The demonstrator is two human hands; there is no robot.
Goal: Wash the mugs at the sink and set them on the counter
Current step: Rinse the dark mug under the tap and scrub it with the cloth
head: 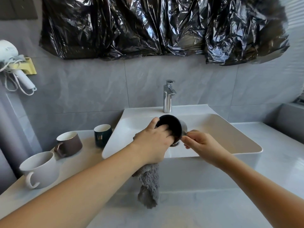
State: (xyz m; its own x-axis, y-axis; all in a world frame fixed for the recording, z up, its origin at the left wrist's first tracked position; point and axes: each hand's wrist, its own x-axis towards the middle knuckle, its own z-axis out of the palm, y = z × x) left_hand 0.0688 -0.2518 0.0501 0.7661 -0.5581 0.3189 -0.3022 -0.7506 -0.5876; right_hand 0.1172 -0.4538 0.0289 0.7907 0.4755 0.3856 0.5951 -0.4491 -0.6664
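Tilting over the sink [213, 122], a black mug [171, 127] is gripped by left hand [153, 142] and right hand [199, 143].

My left hand [152, 142] and right hand [199, 143] are both bare, with no rings, gloves or watch on them. My forearms are uncovered too, and no sleeve shows anywhere along them up to the picture's lower edge. My fingernails are short and plain, without polish.

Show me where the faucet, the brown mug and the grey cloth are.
faucet [167, 99]: head view, on its chrome body.
brown mug [72, 143]: head view, on its side wall.
grey cloth [148, 183]: head view, on its hanging part.
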